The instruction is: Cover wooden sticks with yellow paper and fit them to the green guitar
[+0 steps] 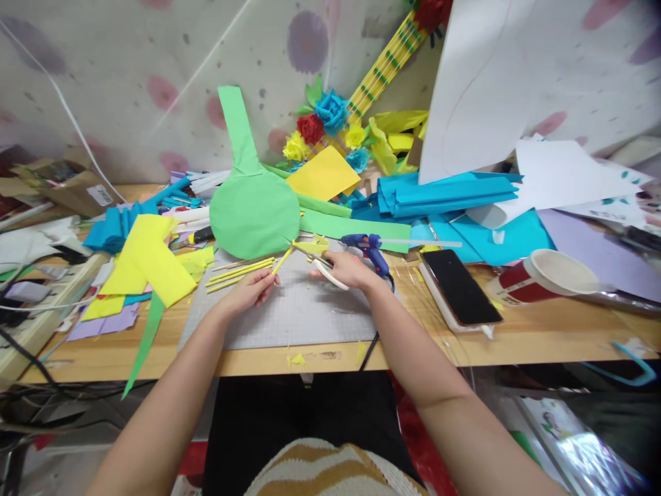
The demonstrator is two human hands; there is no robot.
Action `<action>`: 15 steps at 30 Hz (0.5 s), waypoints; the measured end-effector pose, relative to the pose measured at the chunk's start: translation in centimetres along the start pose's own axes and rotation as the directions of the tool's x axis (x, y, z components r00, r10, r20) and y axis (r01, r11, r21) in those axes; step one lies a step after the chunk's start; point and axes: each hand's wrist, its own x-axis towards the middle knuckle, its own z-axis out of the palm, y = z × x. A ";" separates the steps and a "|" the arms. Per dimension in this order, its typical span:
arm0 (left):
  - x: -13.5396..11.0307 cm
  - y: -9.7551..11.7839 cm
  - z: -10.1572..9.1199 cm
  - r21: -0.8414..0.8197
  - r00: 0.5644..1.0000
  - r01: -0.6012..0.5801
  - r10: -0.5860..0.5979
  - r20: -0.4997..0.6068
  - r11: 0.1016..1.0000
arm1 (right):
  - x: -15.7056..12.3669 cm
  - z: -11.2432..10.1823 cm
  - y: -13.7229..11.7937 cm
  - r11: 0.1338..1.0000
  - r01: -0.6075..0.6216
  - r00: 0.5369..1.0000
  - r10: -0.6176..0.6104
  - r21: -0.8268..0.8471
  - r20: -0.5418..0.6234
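Observation:
My left hand (254,289) pinches a thin yellow paper stick (281,261), tilted up and to the right. Across from it, my right hand (347,269) is closed on the white handles of a pair of scissors (330,275). The scissor blades point left and lie close to the stick's upper end; whether they touch it I cannot tell. Several more yellow sticks (240,271) lie side by side just left of my left hand. Both hands are over a grey cutting mat (289,324). A small yellow paper scrap (312,244) sits by the blades.
Behind my hands stands a green paper disc with a strip (255,210). A blue glue gun (368,249) lies right of the scissors, then a phone (461,286) and a paper cup (542,277). Yellow folded paper (149,262) is at left, blue crepe paper (444,194) behind.

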 end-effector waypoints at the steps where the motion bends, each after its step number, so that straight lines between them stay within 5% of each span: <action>1: 0.0 0.0 0.1 -0.009 1.000 -0.003 0.003 0.005 1.000 | 0.0 0.0 0.0 1.000 0.005 1.000 -0.005 0.003 0.004; 15: -0.3 -0.4 0.1 -0.089 0.998 0.025 -0.021 0.051 0.996 | 0.0 0.1 0.5 0.999 0.046 0.999 -0.046 0.023 0.008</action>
